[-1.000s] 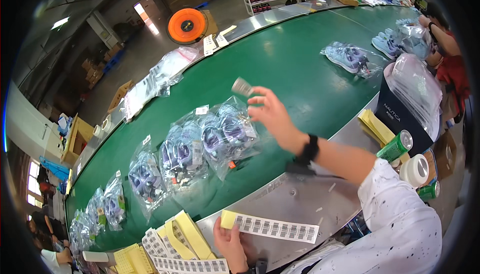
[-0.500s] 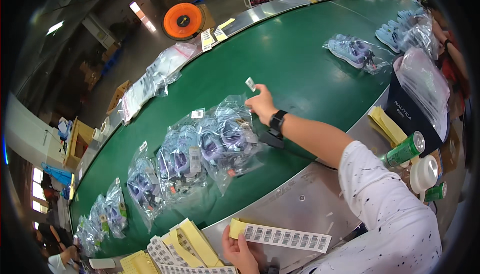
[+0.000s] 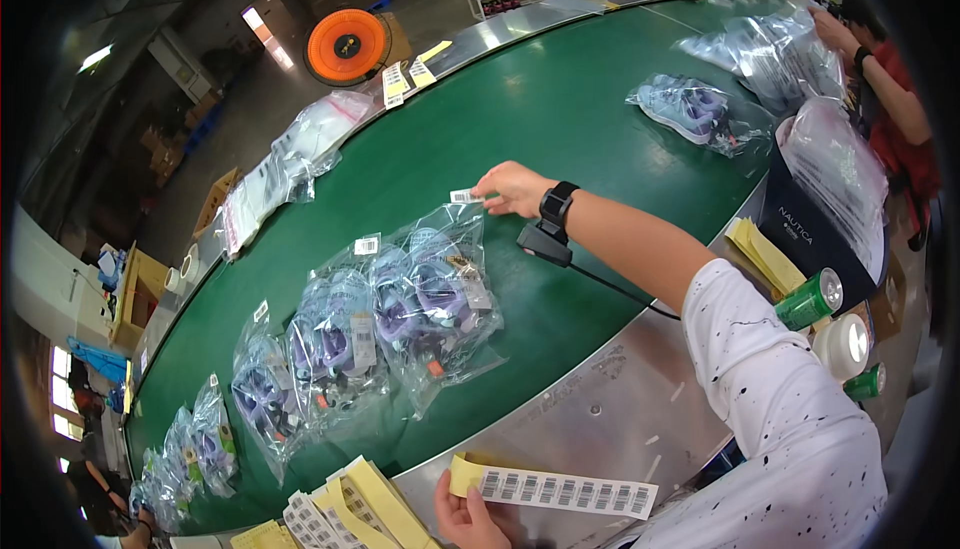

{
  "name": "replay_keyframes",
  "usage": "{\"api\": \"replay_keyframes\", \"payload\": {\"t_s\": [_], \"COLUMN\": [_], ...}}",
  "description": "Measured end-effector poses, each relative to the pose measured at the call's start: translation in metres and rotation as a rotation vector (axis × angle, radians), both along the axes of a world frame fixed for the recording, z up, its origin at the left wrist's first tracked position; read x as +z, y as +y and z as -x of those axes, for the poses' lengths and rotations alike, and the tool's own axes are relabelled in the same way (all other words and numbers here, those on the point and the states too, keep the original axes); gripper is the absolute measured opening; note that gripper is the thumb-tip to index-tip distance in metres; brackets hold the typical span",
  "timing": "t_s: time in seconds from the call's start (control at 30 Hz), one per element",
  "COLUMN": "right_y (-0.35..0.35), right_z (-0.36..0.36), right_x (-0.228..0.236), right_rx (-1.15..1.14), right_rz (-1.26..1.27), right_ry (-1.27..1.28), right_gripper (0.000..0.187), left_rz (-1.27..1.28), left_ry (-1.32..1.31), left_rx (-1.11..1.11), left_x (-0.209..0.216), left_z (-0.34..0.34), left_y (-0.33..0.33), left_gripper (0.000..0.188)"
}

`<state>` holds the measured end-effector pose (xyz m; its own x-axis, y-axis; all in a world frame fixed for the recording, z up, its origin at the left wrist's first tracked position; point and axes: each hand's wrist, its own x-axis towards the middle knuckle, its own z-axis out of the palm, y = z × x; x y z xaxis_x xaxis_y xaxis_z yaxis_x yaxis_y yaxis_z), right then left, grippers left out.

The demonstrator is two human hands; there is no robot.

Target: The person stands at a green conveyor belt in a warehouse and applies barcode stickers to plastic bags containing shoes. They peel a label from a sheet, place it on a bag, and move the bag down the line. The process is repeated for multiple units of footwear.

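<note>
My right hand (image 3: 512, 189) reaches over the green belt, its fingertips pinching the edge of a white barcode sticker (image 3: 461, 196). The sticker lies at the upper edge of a clear plastic bag (image 3: 440, 294) holding light blue and purple shoes. To its left are two more bagged pairs, the middle one (image 3: 335, 334) and the left one (image 3: 265, 384), each with a sticker at its top. Low in the view, my left hand (image 3: 468, 521) grips a strip of barcode stickers (image 3: 565, 489) by its yellow backing end, thumb on top.
Beside my left hand lie more sticker sheets (image 3: 350, 509). Smaller bagged shoes (image 3: 210, 439) sit at far left. Another bagged pair (image 3: 690, 109) lies at far right, near a co-worker's arm (image 3: 890, 84) and a dark box (image 3: 815, 229). Green cans (image 3: 810, 299) stand by my right arm.
My right hand has come down with the sticker, which now meets the bag's top edge. The bagged shoes sit further left in view. The co-worker's plastic bag has shifted.
</note>
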<state>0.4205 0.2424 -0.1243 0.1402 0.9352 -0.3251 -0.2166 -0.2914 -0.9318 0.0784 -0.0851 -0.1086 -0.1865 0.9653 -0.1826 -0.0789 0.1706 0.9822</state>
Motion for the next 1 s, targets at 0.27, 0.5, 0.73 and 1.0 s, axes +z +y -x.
{"api": "replay_keyframes", "payload": {"t_s": [0.27, 0.5, 0.73, 1.0], "right_y": [0.002, -0.01, -0.021, -0.124], "right_z": [0.042, 0.066, -0.003, -0.24], "right_x": [-0.008, -0.021, -0.024, 0.007], "right_rx": [-0.098, -0.337, -0.454, -0.514], "right_rz": [0.041, -0.113, -0.207, 0.14], "right_ry": [0.068, 0.023, 0.065, -1.917], "right_gripper": [0.008, 0.038, 0.036, 0.021], "left_rz": [0.127, 0.058, 0.04, 0.059], "left_ry": [0.013, -0.035, -0.03, 0.03], "left_rx": [-0.046, -0.018, 0.051, -0.027], "left_x": [0.018, 0.006, 0.007, 0.017], "left_z": [0.002, 0.001, -0.002, -0.005], "left_y": [-0.001, -0.002, -0.002, 0.0], "left_gripper": [0.04, 0.04, 0.039, 0.037]}}
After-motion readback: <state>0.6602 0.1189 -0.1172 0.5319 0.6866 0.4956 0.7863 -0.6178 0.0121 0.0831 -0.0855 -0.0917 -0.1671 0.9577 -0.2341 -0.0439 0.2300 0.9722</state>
